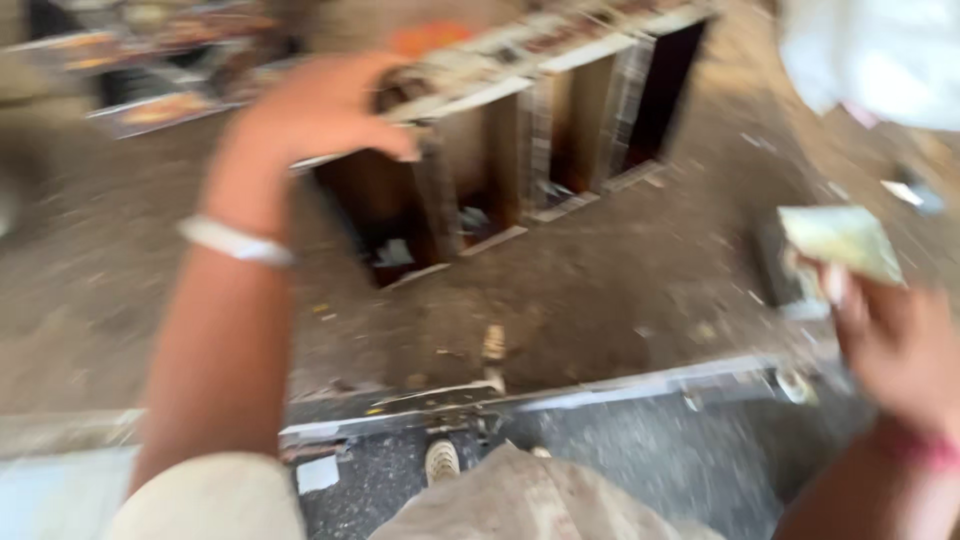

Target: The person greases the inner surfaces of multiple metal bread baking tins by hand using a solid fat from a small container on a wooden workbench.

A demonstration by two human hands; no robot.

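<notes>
Left hand (320, 105) is up on the top edge of the wooden shelf unit (500, 150), fingers curled over the board, gripping it. The unit lies tilted on the dusty floor (620, 290). Right hand (895, 340) pinches a pale folded pad (840, 240), possibly sandpaper, well apart from the unit.

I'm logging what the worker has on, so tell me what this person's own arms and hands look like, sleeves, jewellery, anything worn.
Both forearms are bare. The left hand has a thin silvery bangle at the wrist, and a pale, cream-coloured short sleeve shows at the upper arm. The right hand has a pinkish-red band or thread around its wrist. No gloves or rings can be made out; the picture is blurred.
</notes>
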